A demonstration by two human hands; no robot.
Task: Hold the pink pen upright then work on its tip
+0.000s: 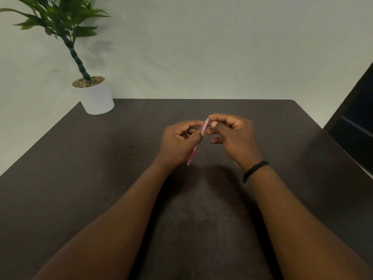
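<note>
A dark brown table [84, 178] with a faint wood grain fills the lower part of the view, its far edge running along a pale wall. On its far left corner stands a white pot [96, 99], topped with small pebbles and holding a green leafy plant [58, 19] on a twisted stem that leans left.
</note>
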